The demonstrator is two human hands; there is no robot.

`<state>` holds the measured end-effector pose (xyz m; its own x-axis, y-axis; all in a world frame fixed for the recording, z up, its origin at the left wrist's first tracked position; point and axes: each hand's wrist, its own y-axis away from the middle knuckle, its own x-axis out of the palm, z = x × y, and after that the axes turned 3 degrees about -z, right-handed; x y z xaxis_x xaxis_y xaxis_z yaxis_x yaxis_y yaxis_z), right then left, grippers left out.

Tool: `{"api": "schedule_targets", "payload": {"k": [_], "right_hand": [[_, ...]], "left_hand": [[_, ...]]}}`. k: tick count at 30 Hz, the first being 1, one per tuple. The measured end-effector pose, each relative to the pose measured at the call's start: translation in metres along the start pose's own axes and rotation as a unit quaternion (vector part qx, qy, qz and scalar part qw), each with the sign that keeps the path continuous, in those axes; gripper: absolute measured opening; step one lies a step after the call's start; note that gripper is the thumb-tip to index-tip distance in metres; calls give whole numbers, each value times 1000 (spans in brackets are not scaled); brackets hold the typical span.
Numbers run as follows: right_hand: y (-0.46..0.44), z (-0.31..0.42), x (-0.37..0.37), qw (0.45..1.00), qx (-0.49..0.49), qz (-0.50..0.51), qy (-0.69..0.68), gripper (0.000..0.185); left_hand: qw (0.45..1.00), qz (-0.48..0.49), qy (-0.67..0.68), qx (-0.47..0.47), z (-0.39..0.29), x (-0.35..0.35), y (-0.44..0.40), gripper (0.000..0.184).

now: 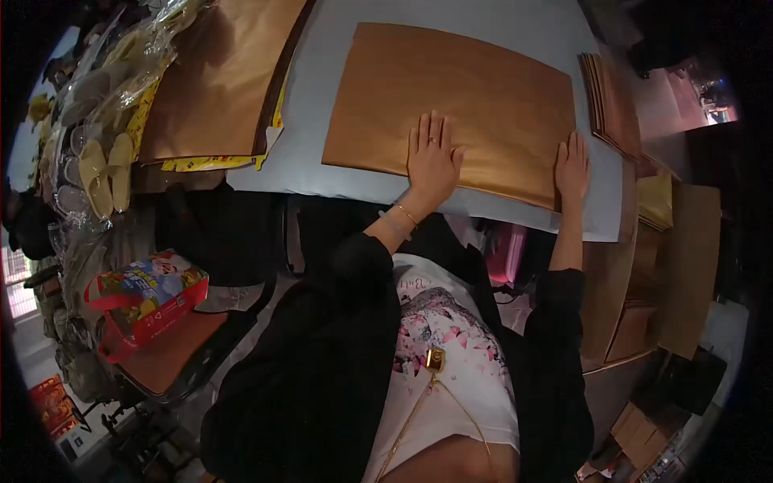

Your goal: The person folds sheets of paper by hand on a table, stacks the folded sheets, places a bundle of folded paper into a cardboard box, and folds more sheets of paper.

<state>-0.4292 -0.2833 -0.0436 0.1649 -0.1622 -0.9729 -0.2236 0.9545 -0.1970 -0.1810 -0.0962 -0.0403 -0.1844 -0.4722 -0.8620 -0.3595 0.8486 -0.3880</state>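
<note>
A large brown paper sheet (459, 97) lies flat on the pale table (322, 64) in front of me; whether it is one layer or folded cannot be made out. My left hand (433, 159) rests palm down on its near edge, fingers stretched out. At the sheet's right edge, my right hand (573, 167) lies flat, partly on the paper and partly beyond it. Both hands hold nothing. A stack of folded brown paper (609, 109) sits just right of the sheet, and a bigger pile of brown paper (217, 80) is at the left.
Yellow printed wrapping (213, 163) shows beneath the left pile. Pale slippers (95, 177) in clear plastic hang beyond it. A red printed bag (157, 294) stands on a chair (177, 354) at my left. Open cardboard boxes (692, 266) stand at the right.
</note>
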Motion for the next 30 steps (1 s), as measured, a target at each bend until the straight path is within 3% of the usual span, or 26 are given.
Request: {"api": "schedule_targets", "payload": {"k": [3,7,12,19,25,27,30], "right_hand": [[1,0,-2,1000,-6,8,-2,56],[-2,-4,4,1000,-17,-2,11,56],[-1,-5,2,1000,-8,5,27,56],[3,4,-7,1000,-2,-1,10,56],[4,-2,-12,998,1,-28,-60,58],[3,-4,-19,959,45,-30,-278,60],[-9,-5,-24,949,3,-100,-300,56]], "left_hand": [[999,-40,9,-7,8,-6,6,57],[999,-19,20,-20,20,-11,10,54],[997,-31,-67,-14,50,-26,7,51],[998,-41,-37,-7,53,-30,4,51],[997,-39,-60,14,53,-31,4,52],[998,-34,-55,4,53,-31,4,51],[996,-47,-73,14,54,-28,4,51]]}}
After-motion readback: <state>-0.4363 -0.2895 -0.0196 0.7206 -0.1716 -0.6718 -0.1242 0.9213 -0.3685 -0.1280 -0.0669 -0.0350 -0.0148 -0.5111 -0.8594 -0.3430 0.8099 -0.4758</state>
